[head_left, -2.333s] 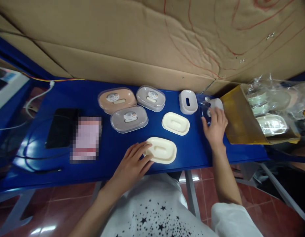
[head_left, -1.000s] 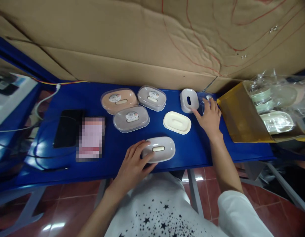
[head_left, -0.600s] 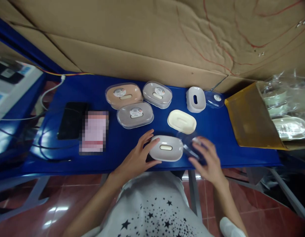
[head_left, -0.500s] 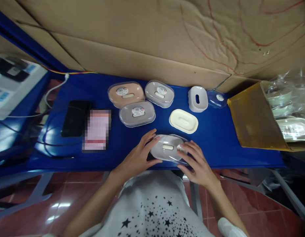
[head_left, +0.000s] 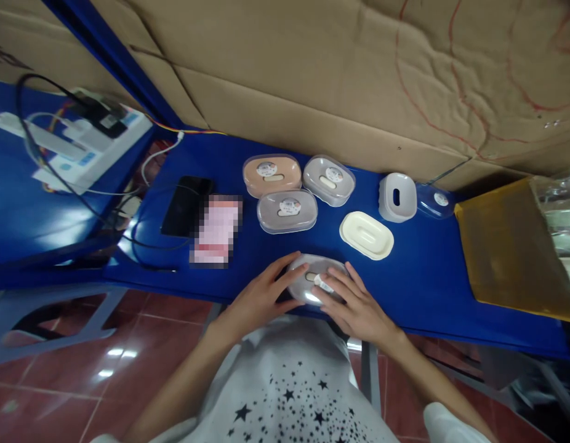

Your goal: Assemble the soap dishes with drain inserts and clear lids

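A grey oval box with a clear plastic cover (head_left: 318,264) lies at the table's front edge between my hands. My left hand (head_left: 261,295) grips its left end, the thumb at the near side and the fingers along the far side. Across the right end, my right hand (head_left: 356,301) presses on the clear cover with its fingers, partly hiding a round white label. The cover sits over the box, though its right rim is hidden. Just beyond is a cream oval piece (head_left: 367,235) with a raised middle. A white oval container with a slot (head_left: 397,197) stands behind it, beside a loose clear cover (head_left: 436,200).
A peach covered box (head_left: 272,175) and two grey covered boxes (head_left: 287,211) are grouped at the back. To the left lie a black phone-like device (head_left: 187,206), a blurred-out screen (head_left: 218,231) and cables. At right is a cardboard box (head_left: 511,246) with wrapped pieces.
The clear cover, earlier shifted to the right over the grey box, has moved left and now lines up with it. My right hand moved left with it. The view has turned to the left.
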Available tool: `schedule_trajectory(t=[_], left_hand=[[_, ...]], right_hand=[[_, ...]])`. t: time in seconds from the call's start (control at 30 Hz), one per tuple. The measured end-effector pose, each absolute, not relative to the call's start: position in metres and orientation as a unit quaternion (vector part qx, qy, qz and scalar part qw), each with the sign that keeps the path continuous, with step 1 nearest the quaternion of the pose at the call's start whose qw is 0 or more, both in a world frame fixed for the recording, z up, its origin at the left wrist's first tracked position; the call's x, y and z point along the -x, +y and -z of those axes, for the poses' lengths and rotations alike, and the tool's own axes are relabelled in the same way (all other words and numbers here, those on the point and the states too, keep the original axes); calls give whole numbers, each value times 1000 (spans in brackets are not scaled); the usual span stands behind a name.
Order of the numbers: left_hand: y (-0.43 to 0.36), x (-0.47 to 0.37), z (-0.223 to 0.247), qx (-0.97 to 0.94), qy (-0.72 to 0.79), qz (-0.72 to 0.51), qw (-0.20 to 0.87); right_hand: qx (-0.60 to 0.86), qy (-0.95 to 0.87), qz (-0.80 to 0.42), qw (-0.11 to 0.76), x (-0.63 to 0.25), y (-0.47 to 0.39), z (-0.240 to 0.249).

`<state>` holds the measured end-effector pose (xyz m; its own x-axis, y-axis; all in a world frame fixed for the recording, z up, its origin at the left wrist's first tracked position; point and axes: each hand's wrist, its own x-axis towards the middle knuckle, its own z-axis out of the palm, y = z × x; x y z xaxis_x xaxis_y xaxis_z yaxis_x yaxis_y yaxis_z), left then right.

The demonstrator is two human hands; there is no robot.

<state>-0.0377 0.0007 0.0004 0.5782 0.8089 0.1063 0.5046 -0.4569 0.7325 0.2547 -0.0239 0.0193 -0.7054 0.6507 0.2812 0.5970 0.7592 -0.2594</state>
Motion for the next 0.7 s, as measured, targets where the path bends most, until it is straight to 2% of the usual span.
schedule_trajectory(t=[0.17,0.43,0.7], left_hand=[[4,46,-1,-804,420,-235,350],[6,46,-6,-775,423,-257,392],[5,41,1,-772,420,-267,396]], right_hand=[[336,-929,-81,133,-246,-16,-25],[313,-940,-82,111,-247,-12,-37],[350,-920,-112,136,-253,-7,-37]])
